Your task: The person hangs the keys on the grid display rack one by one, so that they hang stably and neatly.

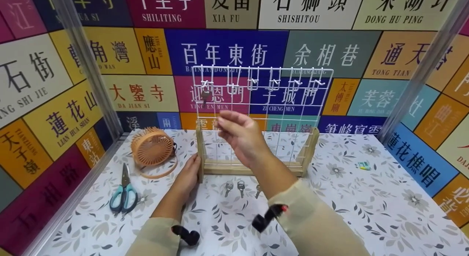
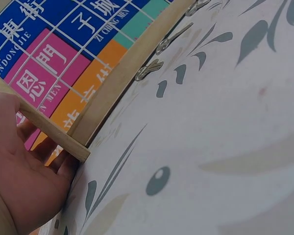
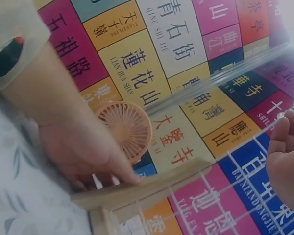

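A white wire grid rack [image 1: 253, 118] stands on wooden feet, with a row of hooks along its top. One key [image 1: 206, 96] hangs on the leftmost hook. My left hand [image 1: 188, 175] holds the rack's left wooden post [image 2: 54, 129] near the base, fingers behind it. In front of the grid, my right hand [image 1: 242, 136] is raised below and right of the hanging key, thumb and fingertips bent close together. Whether anything sits between those fingertips is hidden. Loose keys [image 1: 240, 189] lie on the table before the rack, one partly covered by my right forearm.
An orange fan [image 1: 152, 147] stands left of the rack. Scissors [image 1: 124, 193] with blue and black handles lie in front of the fan. To the right is a small green and white packet [image 1: 363, 165]. Signboard-patterned walls [image 1: 227, 47] close off the back and sides.
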Motion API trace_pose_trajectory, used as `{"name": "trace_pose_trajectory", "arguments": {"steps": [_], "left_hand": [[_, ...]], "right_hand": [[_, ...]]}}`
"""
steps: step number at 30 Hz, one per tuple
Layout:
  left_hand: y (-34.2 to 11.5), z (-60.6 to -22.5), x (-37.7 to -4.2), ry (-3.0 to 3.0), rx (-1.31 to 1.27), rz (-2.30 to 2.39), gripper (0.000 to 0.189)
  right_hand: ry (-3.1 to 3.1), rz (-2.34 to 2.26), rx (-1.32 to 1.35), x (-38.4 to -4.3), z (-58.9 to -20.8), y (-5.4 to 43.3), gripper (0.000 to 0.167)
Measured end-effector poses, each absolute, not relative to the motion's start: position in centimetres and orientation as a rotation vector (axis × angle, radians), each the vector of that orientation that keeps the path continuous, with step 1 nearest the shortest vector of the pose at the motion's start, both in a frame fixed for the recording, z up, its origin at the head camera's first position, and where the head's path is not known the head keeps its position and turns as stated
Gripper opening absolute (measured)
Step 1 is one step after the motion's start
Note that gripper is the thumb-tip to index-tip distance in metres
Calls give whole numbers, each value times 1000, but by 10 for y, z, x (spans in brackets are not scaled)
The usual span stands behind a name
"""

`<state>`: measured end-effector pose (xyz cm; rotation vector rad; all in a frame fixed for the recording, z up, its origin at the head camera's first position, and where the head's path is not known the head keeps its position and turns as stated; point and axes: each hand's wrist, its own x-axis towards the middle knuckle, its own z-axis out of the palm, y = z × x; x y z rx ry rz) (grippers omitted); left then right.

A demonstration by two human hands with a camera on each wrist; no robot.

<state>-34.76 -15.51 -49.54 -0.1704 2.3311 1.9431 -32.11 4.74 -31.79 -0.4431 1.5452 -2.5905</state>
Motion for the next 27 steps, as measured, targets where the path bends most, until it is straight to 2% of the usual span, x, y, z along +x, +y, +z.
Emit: {"name": "trace_pose_trajectory", "arguments": {"steps": [4,11,17,22,27], "left_hand": [[-155,-495,-348,2299,-180,1949,70],[-154,-495,-350,2328,-189,1924,70],[-154,-494,-350,2309,-215,1926,71],[-155,-495,-349,2280,-217,1953,72],[-156,-497,-349,2278,-203,1942,75]], "right_hand": [[1640,-2545,-498,-310,-344,72,18],[1905,-2363,-575,-300,-380,125,16],[2056,-2231,-498,-304,-404,165,16],[2166,-2091,-444,-318,-423,191,21],[2326,-1884,-348,-334,-447,213,34]]}}
